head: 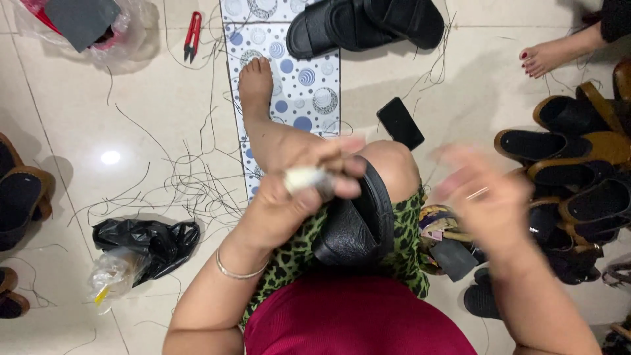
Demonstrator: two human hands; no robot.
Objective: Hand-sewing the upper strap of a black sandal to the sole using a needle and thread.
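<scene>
Over on the far left there's a couple of dark sandals (20,197) at the edge of the floor; then a crumpled black plastic bag (148,240) with a clear one beside it, and a mess of thin dark thread (190,184) strewn over the tiles; red snips (192,34) lie up top.

Next comes the left hand (296,197); forearm angled up from the bottom, thin bangle on the wrist, fingers curled tight around a small whitish thing (305,179) (too blurry to say what it is, maybe a spool); the hand sits right on top of the black sandal (358,227), which rests on the person's knee over the leopard-print cloth.

A black phone (400,123) lies on the floor just past the knee.

The right hand (490,197) is raised beside the knee, apart from the sandal; it's badly smeared, fingers look spread and loose, holding nothing I can see.

Far right, a pile of black-and-tan sandals (578,177).
</scene>
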